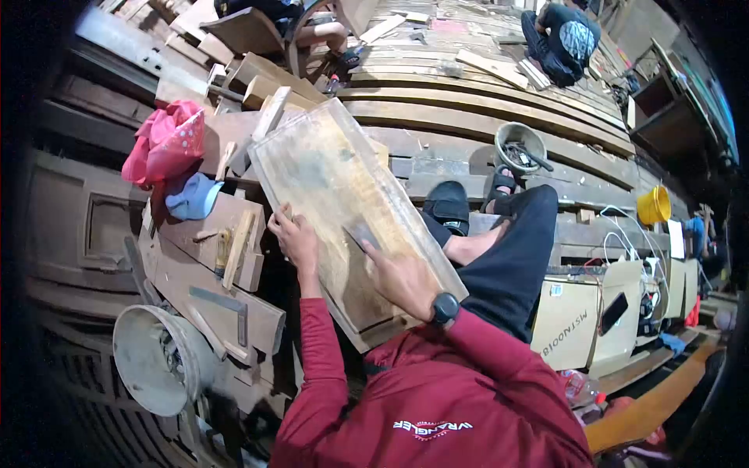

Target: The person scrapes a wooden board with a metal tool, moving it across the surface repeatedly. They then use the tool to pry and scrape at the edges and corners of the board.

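A wooden panel (331, 187) with a raised border lies tilted across my lap, its face pale and patchy. My left hand (295, 240) grips the panel's left edge, fingertips bent over the border. In my right hand (402, 282), which wears a dark watch, is a flat grey scraper (358, 233). Its blade touches the panel's face near the middle. The palm hides the rest of the scraper.
On the left are a workbench with a metal square (222, 299), a blue cloth (193, 196), a pink bag (168, 144) and a white bucket (129, 359). Ahead, a grey bucket (507, 134) stands on slats. Another person (562, 43) crouches at the back right.
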`<control>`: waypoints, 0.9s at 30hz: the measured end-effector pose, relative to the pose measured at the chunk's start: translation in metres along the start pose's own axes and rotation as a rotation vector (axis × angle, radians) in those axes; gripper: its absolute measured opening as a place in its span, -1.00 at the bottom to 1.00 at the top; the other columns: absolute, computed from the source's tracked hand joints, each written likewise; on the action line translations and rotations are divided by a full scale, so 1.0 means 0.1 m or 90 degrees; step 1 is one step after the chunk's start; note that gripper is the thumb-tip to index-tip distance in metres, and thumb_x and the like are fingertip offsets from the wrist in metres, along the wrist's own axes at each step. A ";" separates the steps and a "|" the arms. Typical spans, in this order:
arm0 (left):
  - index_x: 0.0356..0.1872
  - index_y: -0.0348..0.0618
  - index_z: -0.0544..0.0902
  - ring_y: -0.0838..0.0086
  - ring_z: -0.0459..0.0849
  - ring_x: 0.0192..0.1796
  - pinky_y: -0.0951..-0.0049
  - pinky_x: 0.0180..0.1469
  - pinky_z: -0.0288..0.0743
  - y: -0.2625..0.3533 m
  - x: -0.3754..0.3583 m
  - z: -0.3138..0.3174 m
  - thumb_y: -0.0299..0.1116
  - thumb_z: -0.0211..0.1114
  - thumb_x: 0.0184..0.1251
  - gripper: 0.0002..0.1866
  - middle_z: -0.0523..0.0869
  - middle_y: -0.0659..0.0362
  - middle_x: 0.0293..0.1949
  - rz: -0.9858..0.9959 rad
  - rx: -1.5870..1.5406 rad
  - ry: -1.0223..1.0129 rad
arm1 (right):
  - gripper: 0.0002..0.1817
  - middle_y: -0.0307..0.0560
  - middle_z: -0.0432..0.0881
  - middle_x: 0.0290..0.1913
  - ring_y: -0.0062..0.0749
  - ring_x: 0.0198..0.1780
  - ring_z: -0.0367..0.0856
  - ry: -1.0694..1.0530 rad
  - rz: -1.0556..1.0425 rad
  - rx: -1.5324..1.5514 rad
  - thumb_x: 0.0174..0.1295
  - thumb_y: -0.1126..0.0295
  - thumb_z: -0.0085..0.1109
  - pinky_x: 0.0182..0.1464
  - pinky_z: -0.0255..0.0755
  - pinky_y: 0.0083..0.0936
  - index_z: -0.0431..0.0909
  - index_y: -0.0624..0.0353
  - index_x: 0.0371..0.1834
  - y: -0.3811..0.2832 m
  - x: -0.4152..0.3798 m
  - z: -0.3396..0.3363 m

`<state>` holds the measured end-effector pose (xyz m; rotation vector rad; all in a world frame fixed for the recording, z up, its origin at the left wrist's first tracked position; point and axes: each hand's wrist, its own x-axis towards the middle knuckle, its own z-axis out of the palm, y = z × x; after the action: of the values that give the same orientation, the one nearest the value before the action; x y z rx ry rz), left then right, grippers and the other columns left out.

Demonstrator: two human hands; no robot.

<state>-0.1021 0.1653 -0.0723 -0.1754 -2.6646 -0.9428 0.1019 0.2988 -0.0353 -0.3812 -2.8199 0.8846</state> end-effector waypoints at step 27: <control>0.31 -0.11 0.54 -0.18 0.57 0.20 -0.09 0.25 0.42 -0.29 0.13 0.09 -0.23 0.12 0.49 -0.56 0.57 -0.25 0.14 0.092 0.079 -0.032 | -0.26 0.05 0.71 -0.46 -0.09 -0.42 0.76 0.107 -0.042 0.029 0.16 0.33 0.21 -0.48 0.55 -0.16 0.40 0.37 0.46 -0.15 0.02 0.29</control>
<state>-0.1231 0.1484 -0.0917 -0.3619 -2.7035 -0.7362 0.0901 0.2721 -0.0507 -0.3364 -2.6387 0.8590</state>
